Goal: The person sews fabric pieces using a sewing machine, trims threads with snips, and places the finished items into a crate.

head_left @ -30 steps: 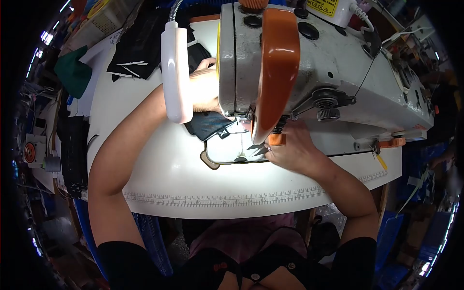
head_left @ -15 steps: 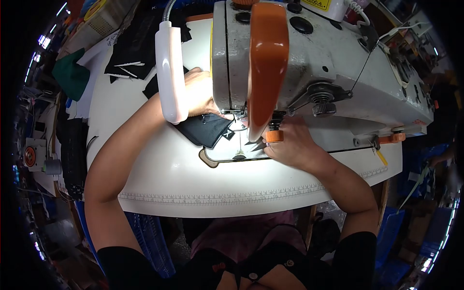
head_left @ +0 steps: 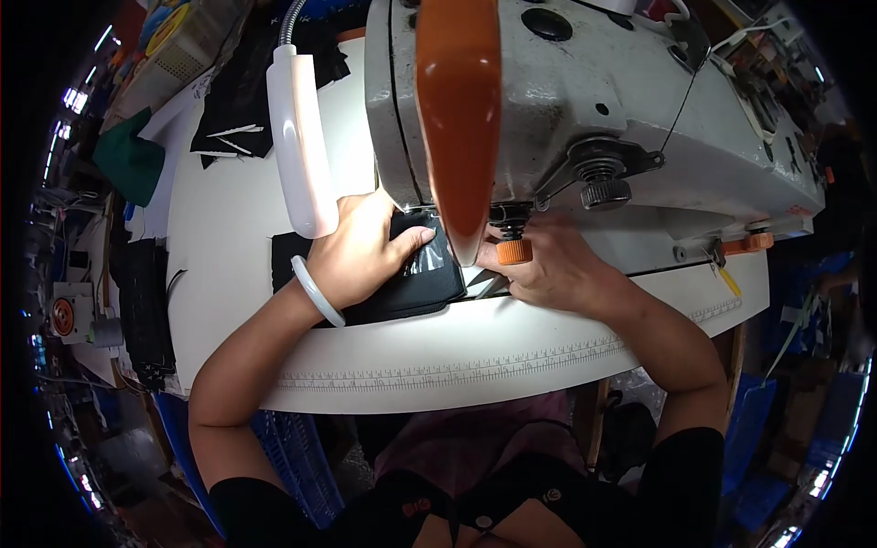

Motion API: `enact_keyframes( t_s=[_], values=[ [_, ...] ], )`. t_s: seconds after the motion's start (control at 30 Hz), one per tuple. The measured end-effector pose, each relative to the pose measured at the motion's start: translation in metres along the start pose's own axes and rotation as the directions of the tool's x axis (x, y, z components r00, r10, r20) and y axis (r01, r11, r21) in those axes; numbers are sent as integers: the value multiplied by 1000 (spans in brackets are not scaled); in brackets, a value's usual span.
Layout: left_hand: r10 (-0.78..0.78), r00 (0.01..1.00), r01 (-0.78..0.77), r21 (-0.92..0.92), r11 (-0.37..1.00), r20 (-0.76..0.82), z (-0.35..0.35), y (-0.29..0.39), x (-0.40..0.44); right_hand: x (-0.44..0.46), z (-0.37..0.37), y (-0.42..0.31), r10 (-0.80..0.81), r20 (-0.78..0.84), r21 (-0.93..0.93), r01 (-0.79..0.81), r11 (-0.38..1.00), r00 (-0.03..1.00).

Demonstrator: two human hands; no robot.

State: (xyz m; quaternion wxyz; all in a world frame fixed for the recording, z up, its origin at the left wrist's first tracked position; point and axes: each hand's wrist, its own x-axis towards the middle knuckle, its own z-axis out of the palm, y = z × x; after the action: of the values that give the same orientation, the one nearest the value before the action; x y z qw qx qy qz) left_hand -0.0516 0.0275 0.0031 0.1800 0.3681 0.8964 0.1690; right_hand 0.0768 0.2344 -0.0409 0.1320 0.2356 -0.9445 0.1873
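Note:
A black fabric piece [head_left: 416,290] lies on the machine bed, with a shiny clear patch on its upper face. My left hand [head_left: 361,251] is closed on it, thumb pressed on top near the patch; a pale bangle [head_left: 317,290] circles that wrist. Just right of the fabric, my right hand [head_left: 557,269] is closed around thread snips [head_left: 490,286], whose metal blades point left toward the fabric's edge. The sewing machine [head_left: 557,100] stands over both hands. Its orange front lever [head_left: 459,119] hides the needle area and some right fingertips.
A white lamp [head_left: 301,146] on a bendable neck hangs above my left hand. Black cloth pieces [head_left: 233,123] and a green cloth [head_left: 130,157] lie at the back left. A printed ruler [head_left: 438,373] runs along the front edge of the white table [head_left: 224,274].
My left hand has come forward from behind the lamp, and the fabric has turned and shifted toward the front. The right hand stays beside the needle area with the snips. The head view has shifted slightly.

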Motion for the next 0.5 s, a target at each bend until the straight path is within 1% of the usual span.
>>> enact_keyframes(
  t_s=[0.1, 0.17, 0.23, 0.27, 0.3, 0.37, 0.4, 0.47, 0.5],
  values=[
    [26, 996, -24, 20, 1000, -81, 6, 0, -3, 0, 1, 1, -26, -28, -14, 26, 1000, 999],
    [93, 986, -89, 36, 995, -137, 8, -2, -1, 3, -7, -1, -40, -43, -21, 39, 999, 998],
    [195, 957, -185, 68, 980, -213, 13, -11, 3, 5, -11, -3, 33, -9, 21, -33, 999, 999],
    [268, 924, -268, 39, 963, -274, 18, -17, 7, 5, -12, -3, 58, 6, 28, -58, 998, 998],
    [216, 954, -218, 11, 976, -208, 12, -15, 8, 6, -12, -4, 82, 21, 34, -83, 996, 996],
    [234, 945, -215, 105, 971, -228, 11, -14, 7, 4, -10, -3, 95, 27, 20, -96, 995, 995],
    [307, 902, -245, 225, 943, -303, 16, -19, 5, 2, -8, -1, 94, 20, 17, -94, 995, 995],
    [378, 871, -298, 274, 914, -314, 16, -25, -6, -5, 2, 5, 57, -31, 29, -56, 998, 998],
    [378, 888, -333, 200, 921, -261, 7, -21, -16, -6, 0, 3, 88, -65, 33, -86, 996, 994]
  ],
)
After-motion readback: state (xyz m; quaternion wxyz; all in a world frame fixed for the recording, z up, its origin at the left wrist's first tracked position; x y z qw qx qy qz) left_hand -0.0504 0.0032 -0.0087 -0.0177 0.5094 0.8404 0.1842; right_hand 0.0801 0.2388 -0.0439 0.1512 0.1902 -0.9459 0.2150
